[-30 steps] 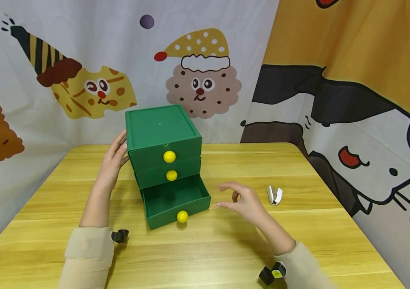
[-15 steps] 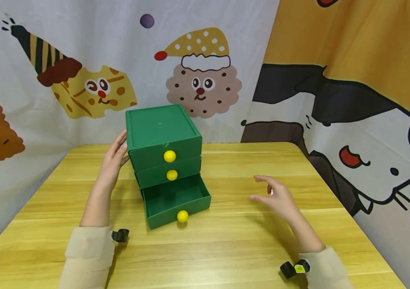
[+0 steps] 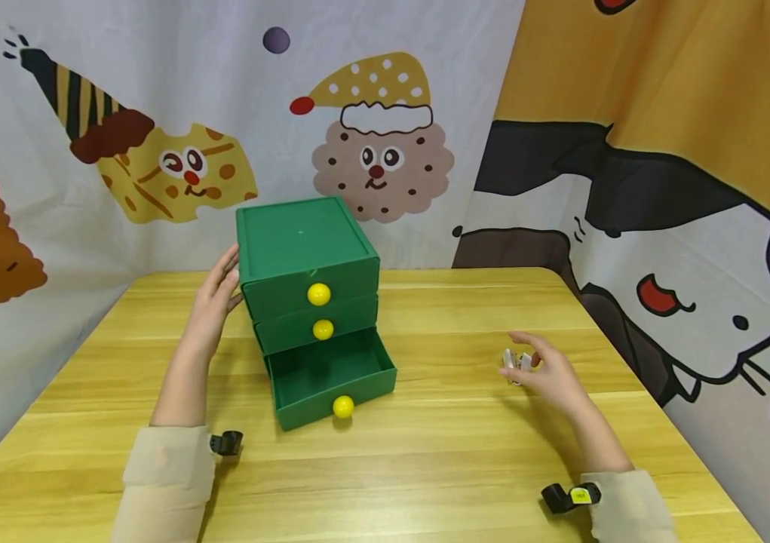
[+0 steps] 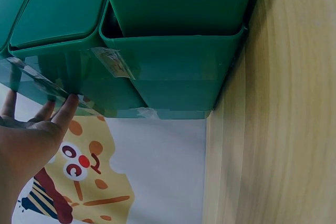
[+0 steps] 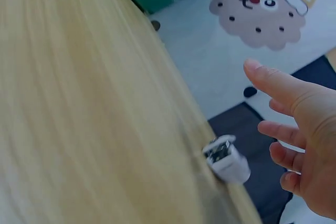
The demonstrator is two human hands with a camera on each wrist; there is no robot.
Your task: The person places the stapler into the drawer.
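Observation:
A green three-drawer cabinet [image 3: 299,237] with yellow knobs stands left of centre. Its bottom drawer [image 3: 306,411] is pulled out, and I see nothing inside. My left hand [image 3: 208,309] rests its extended fingertips on the cabinet's left side; the left wrist view shows the fingers [image 4: 64,113] spread against that wall. At the right, a small white stapler [image 5: 233,167] lies on the table, partly hidden by my hand in the head view. My right hand [image 3: 553,375] hovers around it, thumb and fingers apart and loosely bent, with a gap to the stapler in the right wrist view.
The wooden table [image 3: 425,467] reaches back to a cartoon-printed curtain [image 3: 188,90]. Black wrist cameras sit at both cuffs, the left camera [image 3: 226,443] and the right camera [image 3: 557,498], low over the tabletop.
My right hand has moved rightward from beside the open drawer, passed in front of the stapler, and is now over it. The left hand and cabinet have stayed still.

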